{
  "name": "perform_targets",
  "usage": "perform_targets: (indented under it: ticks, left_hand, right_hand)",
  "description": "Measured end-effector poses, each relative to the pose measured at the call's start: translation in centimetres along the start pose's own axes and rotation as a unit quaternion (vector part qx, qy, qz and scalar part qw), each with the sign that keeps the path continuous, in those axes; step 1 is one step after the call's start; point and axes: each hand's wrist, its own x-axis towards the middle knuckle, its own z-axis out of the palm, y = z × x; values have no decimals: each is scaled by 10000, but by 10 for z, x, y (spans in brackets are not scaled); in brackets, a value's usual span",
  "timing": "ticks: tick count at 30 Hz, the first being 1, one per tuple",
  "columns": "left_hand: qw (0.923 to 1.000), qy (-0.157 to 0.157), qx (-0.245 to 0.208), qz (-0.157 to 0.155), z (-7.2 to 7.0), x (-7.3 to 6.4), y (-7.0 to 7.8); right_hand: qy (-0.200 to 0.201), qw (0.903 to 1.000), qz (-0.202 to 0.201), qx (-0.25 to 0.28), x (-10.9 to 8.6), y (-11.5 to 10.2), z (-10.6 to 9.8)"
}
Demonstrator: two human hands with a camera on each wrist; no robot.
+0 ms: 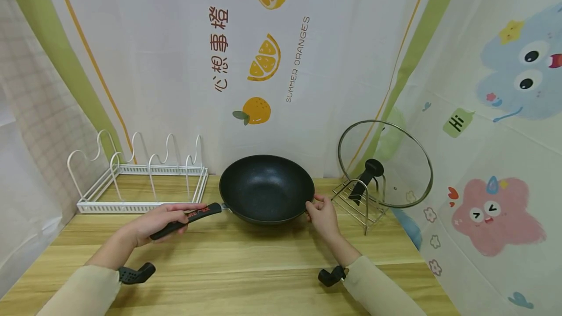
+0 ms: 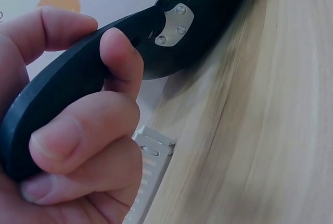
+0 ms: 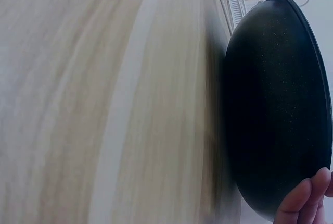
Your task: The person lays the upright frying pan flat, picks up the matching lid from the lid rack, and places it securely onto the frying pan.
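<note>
A black wok (image 1: 267,189) stands at the middle of the wooden table, its dark bowl facing up. My left hand (image 1: 160,221) grips its black handle (image 1: 206,212), on the left. In the left wrist view the fingers (image 2: 86,130) curl round that handle, close to a riveted metal bracket (image 2: 177,25) on the wok's side. With thumb and fingers my right hand (image 1: 324,216) pinches the wok's right rim. From the right wrist view, fingertips (image 3: 296,203) press against the outer wall of the wok (image 3: 276,104) near its edge.
To the left stands a white wire rack (image 1: 142,206) with upright loops. A glass lid (image 1: 408,150) with a black knob leans in a small metal stand (image 1: 366,223) just right of the right hand. Behind hangs a printed curtain (image 1: 175,62). Wooden tabletop (image 1: 246,277) stretches in front.
</note>
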Motion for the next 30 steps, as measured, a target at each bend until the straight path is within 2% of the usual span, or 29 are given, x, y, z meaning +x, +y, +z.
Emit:
perform_targets:
  ticks: [12,19,30]
  left_hand:
    - [9996,-233,-132,58,-7,1,0]
    - [9997,-204,-79,-103,-12,2,-1]
    - [9997,-245,27,-38,-15,1,-2]
  right_hand:
    - [44,9998,90,165,-4,-3,2]
    - [48,9998,101,163,-3,-1,2]
    - [7,9996,152,233,-7,-3,2]
